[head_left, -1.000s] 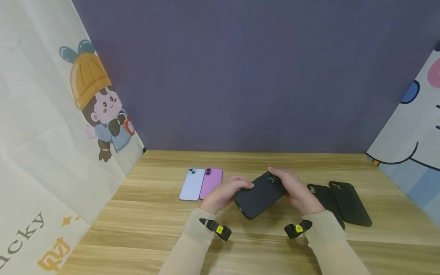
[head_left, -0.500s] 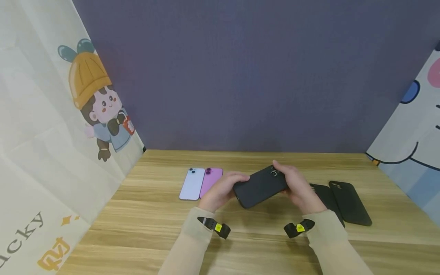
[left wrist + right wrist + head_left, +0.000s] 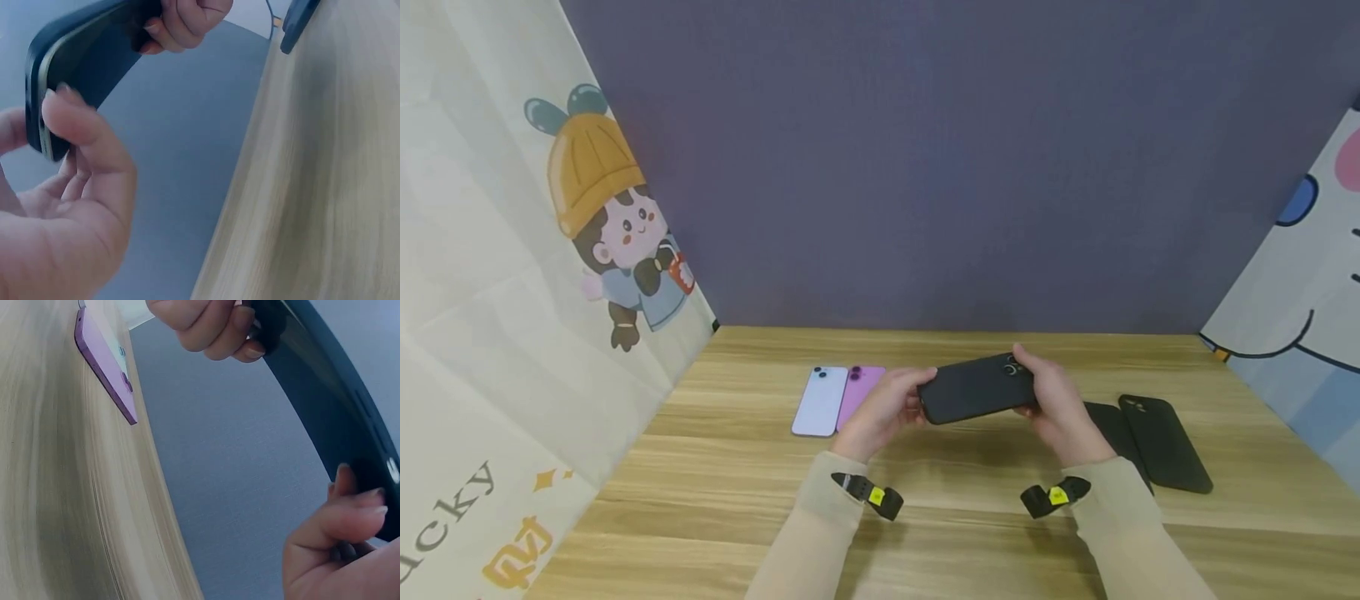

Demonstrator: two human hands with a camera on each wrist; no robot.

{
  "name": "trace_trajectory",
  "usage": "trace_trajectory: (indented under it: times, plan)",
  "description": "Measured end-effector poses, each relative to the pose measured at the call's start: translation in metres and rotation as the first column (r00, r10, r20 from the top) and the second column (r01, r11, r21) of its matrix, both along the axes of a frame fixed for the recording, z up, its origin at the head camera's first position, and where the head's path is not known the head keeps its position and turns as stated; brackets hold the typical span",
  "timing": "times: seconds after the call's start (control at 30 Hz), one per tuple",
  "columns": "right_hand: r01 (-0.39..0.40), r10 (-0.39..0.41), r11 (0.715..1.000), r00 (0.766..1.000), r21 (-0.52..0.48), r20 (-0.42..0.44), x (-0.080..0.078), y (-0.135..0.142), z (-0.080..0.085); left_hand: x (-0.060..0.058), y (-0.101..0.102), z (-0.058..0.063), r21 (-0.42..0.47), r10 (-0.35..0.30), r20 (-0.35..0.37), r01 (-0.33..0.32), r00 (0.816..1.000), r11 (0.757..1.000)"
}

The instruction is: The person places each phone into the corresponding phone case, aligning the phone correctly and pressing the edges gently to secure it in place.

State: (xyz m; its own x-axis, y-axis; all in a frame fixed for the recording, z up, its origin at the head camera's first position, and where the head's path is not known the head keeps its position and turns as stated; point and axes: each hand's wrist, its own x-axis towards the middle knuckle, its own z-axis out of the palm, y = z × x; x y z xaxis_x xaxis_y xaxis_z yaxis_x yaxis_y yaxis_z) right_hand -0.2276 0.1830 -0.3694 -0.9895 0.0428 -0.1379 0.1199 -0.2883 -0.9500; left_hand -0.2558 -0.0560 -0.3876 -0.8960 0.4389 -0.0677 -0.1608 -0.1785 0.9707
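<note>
A phone in a black phone case is held above the table, its camera end to the right and its back toward the head view. My left hand grips the left end, thumb on top and fingers beneath. At the camera end, my right hand holds the corner in the same way. In the left wrist view, the phone's dark screen faces down, and a pale edge shows along the case rim. Whether that end sits fully inside the case, I cannot tell.
A pale blue phone and a pink phone lie side by side left of my hands. Two black phone cases lie at the right, the outer case in full view and the inner case partly behind my right hand.
Both hands have raised the cased phone away from me and turned it from a steep slant to nearly level. Both hands keep their grip. The things on the table have not moved.
</note>
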Motion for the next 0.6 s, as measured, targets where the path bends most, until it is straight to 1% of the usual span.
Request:
trace_trajectory:
  times: [0.13,0.2,0.3,0.43,0.5,0.6]
  plan:
    - [-0.015,0.015,1.0,1.0,0.009,0.01,-0.0006,-0.0011,-0.0007,-0.0012,0.0005,0.0012,0.014,0.084,0.018,-0.084,0.996,0.996]
    - [-0.028,0.028,1.0,0.999,0.013,0.015,-0.0003,-0.0011,-0.001,-0.0022,0.0003,0.0016,0.028,0.114,0.024,-0.115,0.993,0.993]
    - [-0.047,0.046,0.999,0.999,0.007,0.021,0.0003,-0.0007,-0.0009,-0.0031,-0.0003,0.0016,0.045,0.139,0.035,-0.141,0.99,0.989]
    - [-0.064,0.064,0.998,0.998,-0.009,0.023,0.0001,0.0001,-0.0005,-0.004,-0.0011,0.0004,0.043,0.169,0.04,-0.171,0.985,0.984]
    - [-0.078,0.078,0.997,0.997,-0.01,0.017,-0.0005,0.0001,-0.0006,-0.0043,-0.0017,0.0001,0.039,0.191,0.043,-0.193,0.981,0.98]
    - [-0.099,0.099,0.995,0.995,-0.003,0.005,-0.0009,-0.0004,-0.0006,-0.0049,-0.0032,0.0003,0.055,0.222,0.056,-0.225,0.973,0.973]
